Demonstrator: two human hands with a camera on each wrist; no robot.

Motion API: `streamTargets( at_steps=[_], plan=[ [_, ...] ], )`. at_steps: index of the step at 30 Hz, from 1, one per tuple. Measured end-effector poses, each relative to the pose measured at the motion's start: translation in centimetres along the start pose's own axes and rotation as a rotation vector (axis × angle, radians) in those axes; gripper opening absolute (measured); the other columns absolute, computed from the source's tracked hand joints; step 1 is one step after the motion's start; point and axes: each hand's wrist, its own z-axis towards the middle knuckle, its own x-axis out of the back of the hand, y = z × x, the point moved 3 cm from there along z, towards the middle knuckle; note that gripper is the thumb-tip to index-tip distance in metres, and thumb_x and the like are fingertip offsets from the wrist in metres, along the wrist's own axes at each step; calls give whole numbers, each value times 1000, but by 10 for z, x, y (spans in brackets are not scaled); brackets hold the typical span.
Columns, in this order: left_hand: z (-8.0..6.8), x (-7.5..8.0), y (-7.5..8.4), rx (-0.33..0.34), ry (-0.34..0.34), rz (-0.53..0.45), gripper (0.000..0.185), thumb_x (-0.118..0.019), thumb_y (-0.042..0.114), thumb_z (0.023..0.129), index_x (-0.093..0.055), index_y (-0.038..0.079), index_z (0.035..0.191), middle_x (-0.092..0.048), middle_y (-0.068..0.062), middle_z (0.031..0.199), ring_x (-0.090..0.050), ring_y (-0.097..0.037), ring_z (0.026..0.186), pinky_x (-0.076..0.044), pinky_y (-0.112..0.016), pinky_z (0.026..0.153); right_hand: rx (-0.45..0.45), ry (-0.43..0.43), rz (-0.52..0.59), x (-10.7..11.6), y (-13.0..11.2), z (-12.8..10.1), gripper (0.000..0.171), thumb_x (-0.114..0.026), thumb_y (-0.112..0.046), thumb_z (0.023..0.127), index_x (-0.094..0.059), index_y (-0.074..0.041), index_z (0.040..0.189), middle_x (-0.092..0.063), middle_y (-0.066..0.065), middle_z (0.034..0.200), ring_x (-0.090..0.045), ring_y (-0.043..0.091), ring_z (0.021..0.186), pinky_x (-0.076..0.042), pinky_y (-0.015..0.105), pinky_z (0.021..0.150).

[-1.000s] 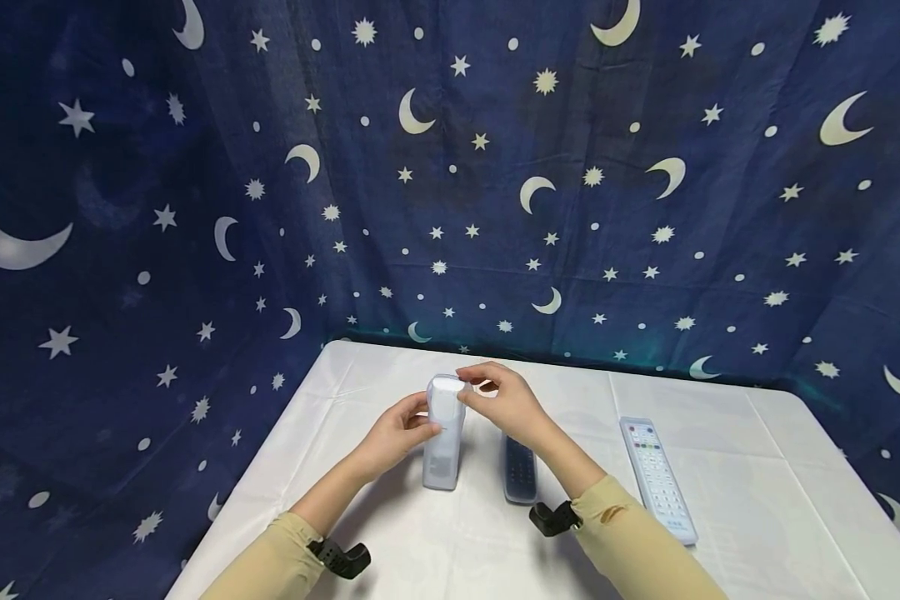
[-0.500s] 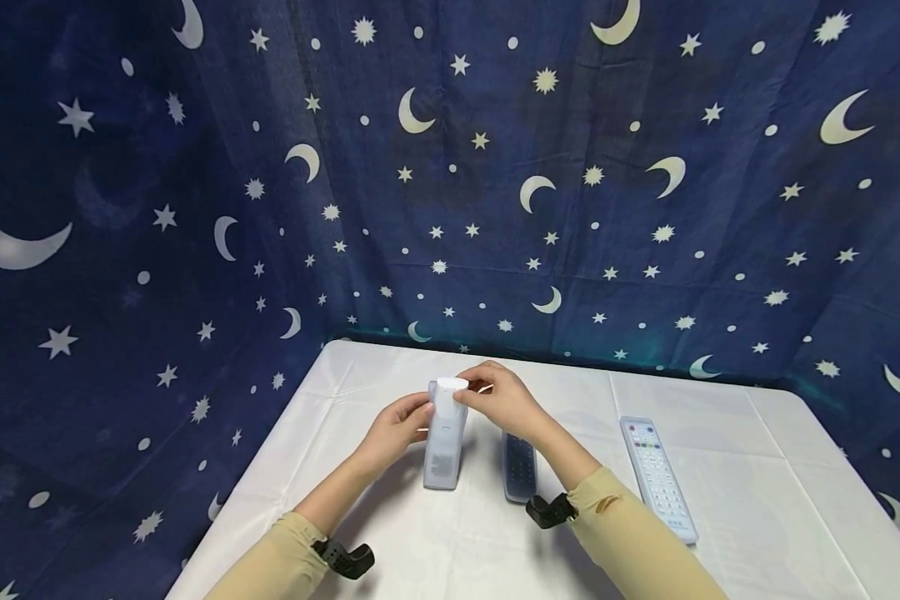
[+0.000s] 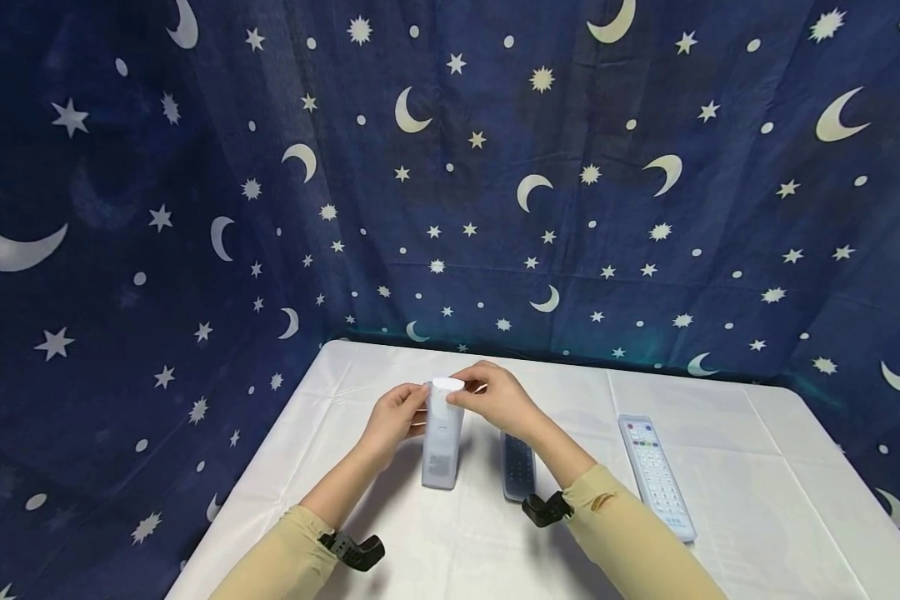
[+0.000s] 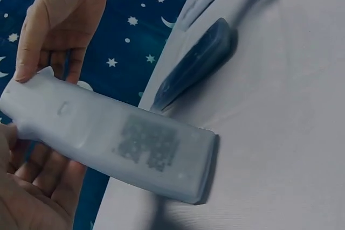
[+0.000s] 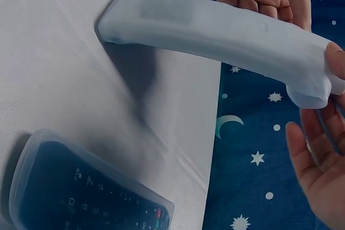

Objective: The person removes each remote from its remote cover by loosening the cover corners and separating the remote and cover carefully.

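Observation:
A white remote control (image 3: 447,384) in a translucent silicone sleeve (image 3: 439,471) stands on its end on the white table, its back turned toward me. Its white top end shows bare, and the sleeve bulges out beside that end in the right wrist view (image 5: 310,95). My left hand (image 3: 388,423) pinches the upper left edge, thumb near the top. From the other side my right hand (image 3: 504,402) pinches the upper right edge between thumb and fingers. A dark patch, perhaps a label, shows through the lower back in the left wrist view.
A dark remote control (image 3: 519,468) in a clear sleeve lies just right of the standing one, partly under my right forearm. Farther right lies a white remote control (image 3: 656,475) with buttons up. A dark blue star-patterned curtain (image 3: 495,208) hangs behind the table (image 3: 750,483).
The sleeve's rim has come down off the remote's top end, leaving it bare. My left thumb has moved up along the left edge toward the top. My right hand has shifted slightly left.

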Motion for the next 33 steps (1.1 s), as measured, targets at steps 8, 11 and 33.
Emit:
streamTargets(
  at_steps=[8,11,33],
  plan=[
    [2,4,-8,93,-44,131,32,-60,30,104,-66,0,95,-67,-9,87,-66,-16,75,-61,-37,76,43,-2,-44,1,1,-1,30,-81,-27,90,-77,-13,116,-65,-6,101,-59,17,98,-52,38,91],
    [3,7,-18,143,-74,163,31,-58,28,104,-66,-1,96,-69,-9,88,-68,-15,73,-62,-36,76,28,4,-41,2,3,-2,30,-81,-27,90,-77,-12,116,-65,-6,101,-59,16,97,-52,37,91],
    [-11,-6,-14,47,-102,156,58,-64,45,99,-57,-1,134,-63,-15,124,-66,-27,104,-57,-46,91,-190,39,148,13,27,3,30,-82,-19,89,-76,-6,115,-73,3,106,-64,20,94,-55,37,84]
  ],
)
